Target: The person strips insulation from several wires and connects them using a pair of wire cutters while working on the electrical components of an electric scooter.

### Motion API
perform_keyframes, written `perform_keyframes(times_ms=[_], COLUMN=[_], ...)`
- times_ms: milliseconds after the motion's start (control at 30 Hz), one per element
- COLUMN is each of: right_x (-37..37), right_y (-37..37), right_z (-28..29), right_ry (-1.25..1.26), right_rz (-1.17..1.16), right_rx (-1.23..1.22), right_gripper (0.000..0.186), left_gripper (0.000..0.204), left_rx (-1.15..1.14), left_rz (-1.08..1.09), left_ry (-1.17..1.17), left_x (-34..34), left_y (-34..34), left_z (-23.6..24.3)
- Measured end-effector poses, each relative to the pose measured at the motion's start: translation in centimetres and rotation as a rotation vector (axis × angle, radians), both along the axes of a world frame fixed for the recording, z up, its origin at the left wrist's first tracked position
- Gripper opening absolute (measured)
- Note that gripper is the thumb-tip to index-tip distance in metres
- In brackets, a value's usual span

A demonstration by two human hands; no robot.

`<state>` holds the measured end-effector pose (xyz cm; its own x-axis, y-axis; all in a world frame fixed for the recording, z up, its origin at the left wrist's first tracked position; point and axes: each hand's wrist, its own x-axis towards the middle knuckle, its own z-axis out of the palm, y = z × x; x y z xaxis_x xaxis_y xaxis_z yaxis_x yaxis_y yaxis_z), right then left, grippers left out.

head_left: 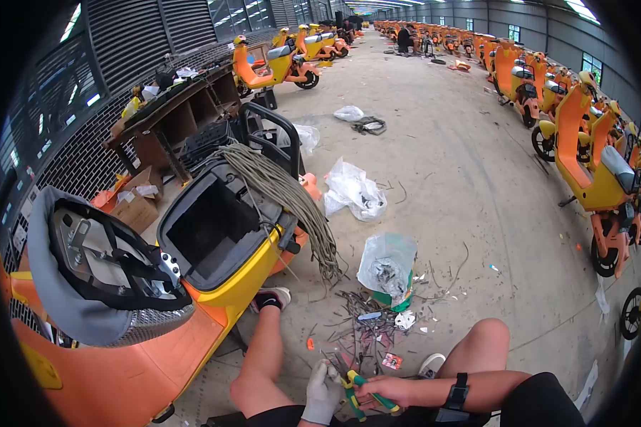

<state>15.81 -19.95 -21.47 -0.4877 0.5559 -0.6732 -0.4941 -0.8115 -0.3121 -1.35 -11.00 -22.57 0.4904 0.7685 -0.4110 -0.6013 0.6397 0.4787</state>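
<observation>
My left hand [322,393], in a pale work glove, is closed at the bottom middle, its fingertips pinched together close to the pliers. What it holds, if anything, is too small to make out. My bare right hand [382,388] is wrapped round pliers [350,393] with green and yellow handles. Beyond both hands, a pile of short dark wire offcuts [356,324] lies on the floor with scraps among it. At my left stands an orange and yellow scooter [121,363], its grey seat [78,285] tipped up beside the uncovered black storage compartment [210,220].
A bundle of cable [285,192] hangs over the scooter's rear. Ahead are a clear plastic bin [388,260] with scraps and a white plastic bag [355,188]. Rows of scooters [584,149] line the right side. A cluttered brown desk [185,117] stands at the left wall.
</observation>
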Motion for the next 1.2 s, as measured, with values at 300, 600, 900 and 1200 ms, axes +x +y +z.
perform_keyframes(times_ms=[300, 600, 900, 1200], right_x=[-0.3, 0.2, -0.2, 0.8], right_y=[0.1, 0.5, 1.0, 1.8], right_z=[1.7, 0.6, 3.4, 6.1], right_ry=[0.017, 0.022, -0.080, -0.214], right_rz=[-0.003, 0.032, -0.008, -0.011], right_rx=[-0.004, 0.013, 0.036, 0.056], right_gripper=[0.025, 0.015, 0.023, 0.027], left_gripper=[0.018, 0.013, 0.012, 0.012], left_rx=[-0.041, -0.097, -0.193, -0.202], left_rz=[0.021, 0.037, -0.022, 0.031], left_ry=[-0.004, 0.031, 0.066, 0.108], left_x=[-0.5, 0.1, -0.5, -0.7], left_y=[-0.2, -0.1, -1.0, -0.3], left_z=[-0.7, -3.3, -0.9, -0.1])
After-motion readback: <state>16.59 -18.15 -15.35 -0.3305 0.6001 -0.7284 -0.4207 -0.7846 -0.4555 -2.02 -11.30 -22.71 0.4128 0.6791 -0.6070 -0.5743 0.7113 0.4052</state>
